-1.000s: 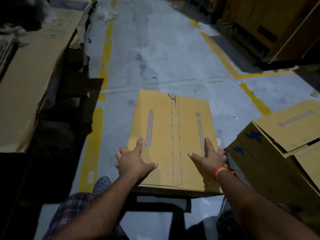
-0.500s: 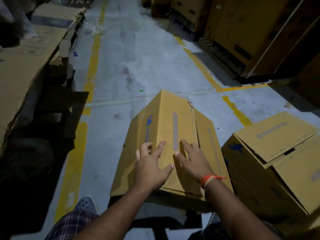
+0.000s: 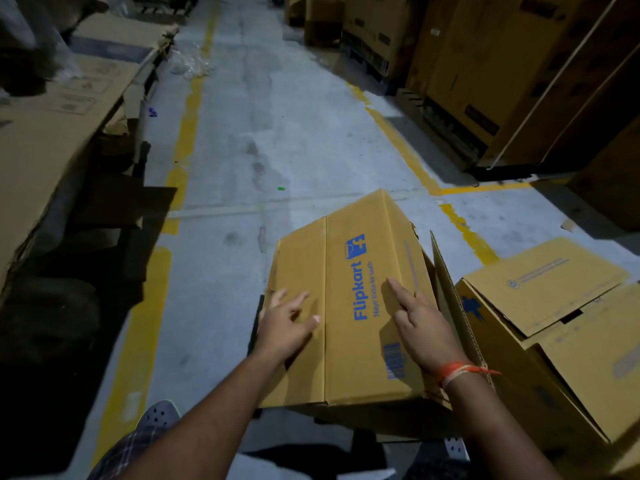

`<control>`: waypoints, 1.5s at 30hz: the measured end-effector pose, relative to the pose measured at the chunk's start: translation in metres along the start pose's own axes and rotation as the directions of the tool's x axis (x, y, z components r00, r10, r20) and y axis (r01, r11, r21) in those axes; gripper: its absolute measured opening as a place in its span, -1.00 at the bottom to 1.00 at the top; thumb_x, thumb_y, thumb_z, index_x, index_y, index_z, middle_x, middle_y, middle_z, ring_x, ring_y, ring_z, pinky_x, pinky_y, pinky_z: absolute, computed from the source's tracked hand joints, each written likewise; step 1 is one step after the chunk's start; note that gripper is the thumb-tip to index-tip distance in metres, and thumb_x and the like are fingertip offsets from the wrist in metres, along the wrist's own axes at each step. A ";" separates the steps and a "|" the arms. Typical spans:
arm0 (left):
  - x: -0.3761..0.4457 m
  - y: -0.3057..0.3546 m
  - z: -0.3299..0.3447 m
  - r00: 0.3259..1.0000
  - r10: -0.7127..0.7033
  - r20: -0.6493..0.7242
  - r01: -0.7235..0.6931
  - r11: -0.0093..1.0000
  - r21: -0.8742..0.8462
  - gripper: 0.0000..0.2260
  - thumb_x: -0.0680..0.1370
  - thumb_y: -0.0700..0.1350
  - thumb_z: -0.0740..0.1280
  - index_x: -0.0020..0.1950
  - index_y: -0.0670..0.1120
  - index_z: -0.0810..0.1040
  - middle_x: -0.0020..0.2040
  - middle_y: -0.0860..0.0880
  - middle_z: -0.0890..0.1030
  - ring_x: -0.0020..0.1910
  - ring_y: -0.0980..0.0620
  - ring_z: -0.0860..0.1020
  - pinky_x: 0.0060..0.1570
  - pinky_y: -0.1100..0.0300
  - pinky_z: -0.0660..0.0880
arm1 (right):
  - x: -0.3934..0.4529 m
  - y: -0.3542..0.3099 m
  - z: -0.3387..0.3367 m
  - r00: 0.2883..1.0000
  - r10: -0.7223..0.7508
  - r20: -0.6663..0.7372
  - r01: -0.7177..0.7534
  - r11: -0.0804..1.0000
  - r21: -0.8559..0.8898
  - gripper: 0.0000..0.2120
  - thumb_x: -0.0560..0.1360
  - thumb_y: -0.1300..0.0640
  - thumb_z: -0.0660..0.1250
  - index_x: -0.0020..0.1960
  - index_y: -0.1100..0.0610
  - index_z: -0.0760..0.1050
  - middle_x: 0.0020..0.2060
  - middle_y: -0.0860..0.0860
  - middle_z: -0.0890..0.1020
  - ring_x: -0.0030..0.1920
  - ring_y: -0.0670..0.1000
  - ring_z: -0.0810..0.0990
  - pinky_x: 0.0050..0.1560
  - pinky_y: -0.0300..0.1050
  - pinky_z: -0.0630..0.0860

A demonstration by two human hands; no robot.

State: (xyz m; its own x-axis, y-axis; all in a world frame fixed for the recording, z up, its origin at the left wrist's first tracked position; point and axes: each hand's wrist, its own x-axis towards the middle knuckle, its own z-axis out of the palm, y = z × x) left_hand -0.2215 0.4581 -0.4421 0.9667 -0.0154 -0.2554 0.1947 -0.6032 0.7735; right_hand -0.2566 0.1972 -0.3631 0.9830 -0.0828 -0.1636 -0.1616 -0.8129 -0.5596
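Grey concrete floor [image 3: 294,116] with yellow lines fills the upper centre. At lower centre a tilted Flipkart box [image 3: 360,341] sits, a flap standing up at its right edge. The left hand [image 3: 285,329] lies flat, fingers spread, on its left panel; the right hand [image 3: 424,329] presses straight fingers on the printed face. A second box [image 3: 554,306] stands just beside it, lower right

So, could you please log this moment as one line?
left hand: open on carton | right hand: flat on carton | logo side up
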 end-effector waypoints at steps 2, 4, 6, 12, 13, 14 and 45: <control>0.016 -0.020 -0.009 0.992 -0.122 0.027 0.125 0.982 -0.144 -0.59 0.32 0.24 0.52 0.16 0.38 0.64 0.58 -0.06 0.28 0.52 -0.11 0.29 0.51 -0.11 0.26 | 0.001 0.002 -0.001 1.000 -0.004 0.005 0.004 1.000 -0.029 -0.47 0.65 0.10 0.06 0.51 -0.38 0.21 0.54 0.13 0.25 0.34 0.12 0.48 0.27 0.02 0.53; 0.021 -0.033 -0.012 0.977 -0.195 0.090 0.214 0.925 -0.314 -0.70 0.32 0.14 0.57 0.03 0.34 0.69 0.47 -0.11 0.42 0.41 -0.07 0.43 0.39 0.04 0.38 | 0.002 0.004 -0.001 1.000 -0.016 0.006 0.016 0.999 -0.045 -0.49 0.66 0.10 0.06 0.49 -0.38 0.27 0.52 0.12 0.27 0.31 0.10 0.49 0.26 0.05 0.55; 0.024 -0.043 -0.009 0.952 -0.235 0.197 0.297 0.864 -0.406 -0.69 0.45 -0.06 0.57 0.15 0.19 0.70 0.37 -0.10 0.54 0.30 -0.03 0.51 0.24 0.13 0.44 | 0.004 0.005 -0.001 1.000 -0.021 0.011 0.021 0.998 -0.053 -0.50 0.66 0.09 0.06 0.48 -0.39 0.27 0.52 0.11 0.27 0.28 0.09 0.49 0.26 0.07 0.55; 0.035 -0.061 -0.014 0.917 -0.298 0.266 0.397 0.762 -0.513 -0.57 0.52 -0.18 0.51 0.38 0.02 0.58 0.33 -0.09 0.57 0.24 -0.07 0.54 0.26 0.04 0.46 | 0.008 0.008 0.000 0.999 -0.042 0.031 0.043 0.999 -0.023 -0.49 0.64 -0.10 0.16 0.42 -0.59 0.08 0.55 0.07 0.21 0.41 0.13 0.42 0.34 0.16 0.50; 0.034 -0.063 -0.015 0.906 -0.317 0.280 0.421 0.747 -0.515 -0.58 0.54 -0.19 0.49 0.39 0.02 0.57 0.31 -0.09 0.57 0.19 -0.05 0.54 0.19 0.07 0.43 | 0.008 0.007 0.001 0.999 -0.040 0.030 0.041 0.999 -0.026 -0.48 0.63 -0.13 0.19 0.43 -0.58 0.07 0.56 0.06 0.20 0.41 0.13 0.43 0.33 0.15 0.52; 0.033 -0.066 -0.017 0.893 -0.332 0.304 0.447 0.726 -0.522 -0.61 0.56 -0.20 0.47 0.37 0.03 0.57 0.29 -0.08 0.57 0.14 -0.02 0.54 0.12 0.09 0.43 | 0.008 0.007 0.001 0.999 -0.040 0.027 0.040 0.999 -0.025 -0.47 0.63 -0.14 0.21 0.45 -0.55 0.07 0.56 0.04 0.20 0.40 0.12 0.43 0.33 0.14 0.52; -0.030 -0.030 -0.132 0.999 -0.038 -0.019 0.023 0.863 -0.504 -0.57 0.60 -0.27 0.39 0.39 0.13 0.56 0.44 0.04 0.49 0.30 0.15 0.52 0.13 0.29 0.51 | -0.010 -0.038 0.109 0.952 0.046 0.304 -0.028 0.997 -0.066 -0.33 0.59 -0.16 0.17 0.63 -0.20 -0.02 0.62 -0.02 -0.03 0.56 0.20 -0.04 0.47 0.26 0.16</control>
State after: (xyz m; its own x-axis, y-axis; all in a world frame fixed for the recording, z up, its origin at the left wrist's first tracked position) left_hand -0.2345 0.5819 -0.3807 0.9615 0.0223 -0.2737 0.2744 -0.1188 0.9542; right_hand -0.2696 0.2917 -0.4282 0.9016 0.0588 -0.4286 -0.1826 -0.8463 -0.5003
